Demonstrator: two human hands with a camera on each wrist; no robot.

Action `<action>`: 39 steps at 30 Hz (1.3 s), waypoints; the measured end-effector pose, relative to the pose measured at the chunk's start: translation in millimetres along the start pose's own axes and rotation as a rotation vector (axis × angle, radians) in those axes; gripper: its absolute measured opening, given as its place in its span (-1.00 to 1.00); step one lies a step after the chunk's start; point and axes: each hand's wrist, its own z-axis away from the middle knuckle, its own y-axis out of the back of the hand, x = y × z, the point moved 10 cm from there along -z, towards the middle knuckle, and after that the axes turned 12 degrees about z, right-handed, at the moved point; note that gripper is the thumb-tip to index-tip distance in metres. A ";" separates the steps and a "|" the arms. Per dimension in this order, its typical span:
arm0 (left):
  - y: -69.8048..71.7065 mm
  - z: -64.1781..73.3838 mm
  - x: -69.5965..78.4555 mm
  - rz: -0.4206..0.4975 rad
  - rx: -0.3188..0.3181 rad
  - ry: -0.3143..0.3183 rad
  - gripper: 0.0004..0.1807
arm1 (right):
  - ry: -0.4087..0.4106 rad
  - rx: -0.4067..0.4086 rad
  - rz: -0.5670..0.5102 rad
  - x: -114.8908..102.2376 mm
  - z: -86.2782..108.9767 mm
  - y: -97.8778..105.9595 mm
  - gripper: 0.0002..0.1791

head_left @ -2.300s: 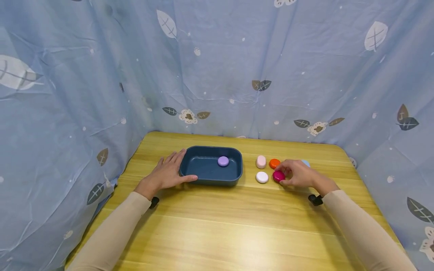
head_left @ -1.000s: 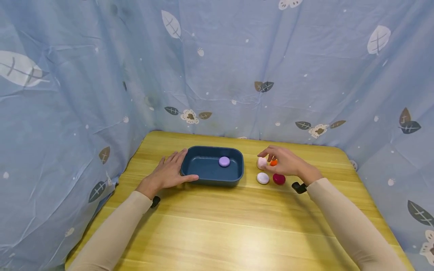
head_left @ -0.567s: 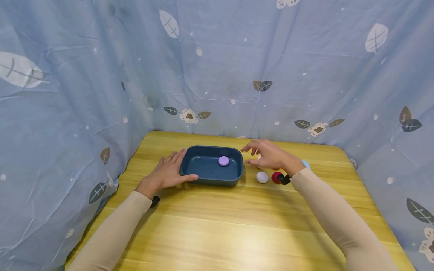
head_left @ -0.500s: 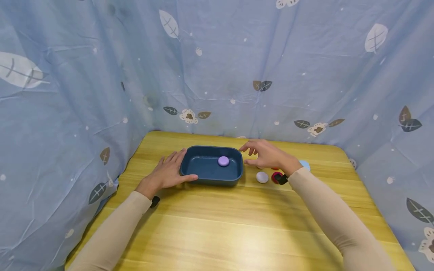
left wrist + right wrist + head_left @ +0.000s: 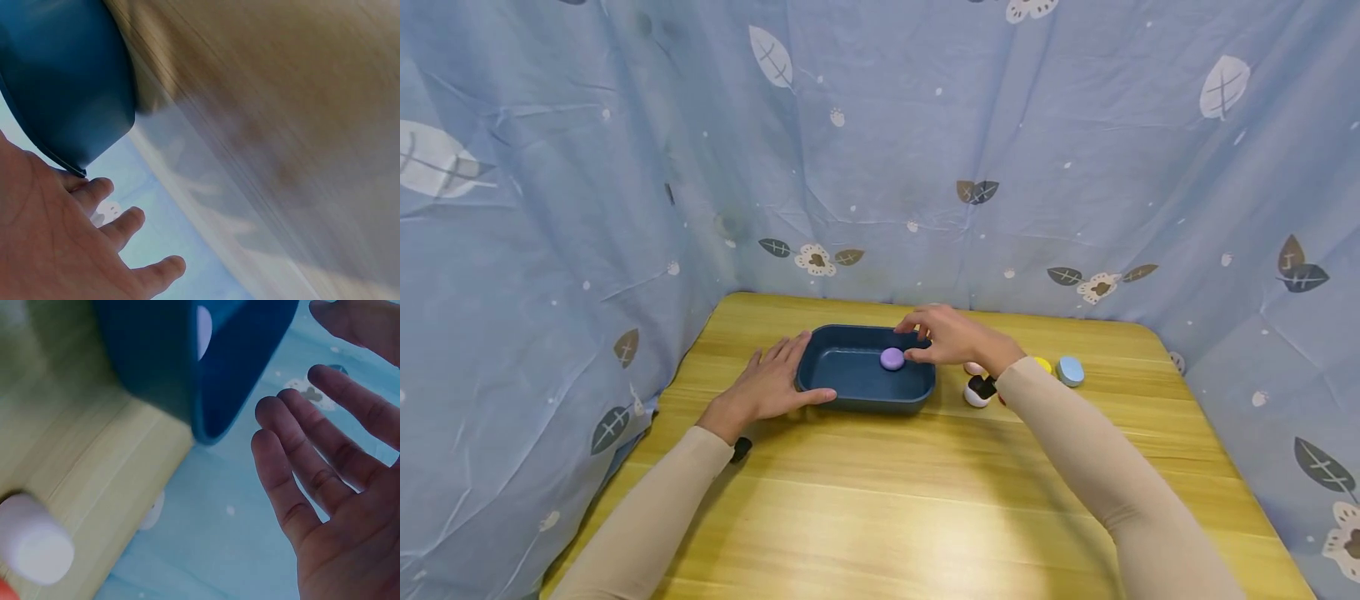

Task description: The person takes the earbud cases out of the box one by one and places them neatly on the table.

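Note:
A dark blue rectangular box [image 5: 850, 400] stands on the wooden table with a smooth, rounded purple piece [image 5: 892, 359] inside. My left hand [image 5: 767, 387] rests at the box's left end, fingers and thumb spread along its rim. Over the right end of the box is my right hand [image 5: 951, 335], thumb and forefinger apart, the thumb tip close to the purple piece in the head view. The right wrist view shows this hand's relaxed fingers [image 5: 319, 465] with nothing between them, beside the box wall. In the left wrist view the left fingertips meet the box rim.
Right of the box lie a white piece [image 5: 975, 397], partly behind the wrist camera, a yellow piece [image 5: 1042, 364] and a light blue piece [image 5: 1070, 371]. A pale pink piece [image 5: 37, 540] shows in the right wrist view. A patterned blue curtain [image 5: 880, 167] hangs behind the table.
My right hand has moved left from the crimson piece, across the other pieces, to above the box. The yellow and blue pieces have come into sight. The left hand has stayed put.

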 end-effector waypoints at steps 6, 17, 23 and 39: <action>-0.9 0.4 0.0 0.018 -0.010 0.007 0.54 | -0.021 -0.055 0.011 -8.0 -23.7 -9.8 -0.44; -4.1 1.1 -1.8 0.028 -0.012 0.008 0.56 | -0.035 -0.195 0.004 -14.7 -49.9 -35.5 -0.42; -2.4 0.2 -1.4 0.030 -0.010 0.005 0.56 | -0.046 -0.262 0.078 -15.5 -54.9 -46.1 -0.45; 1.1 1.2 0.7 0.030 -0.015 -0.002 0.55 | 0.052 -0.359 0.060 -25.3 -66.0 -59.4 -0.43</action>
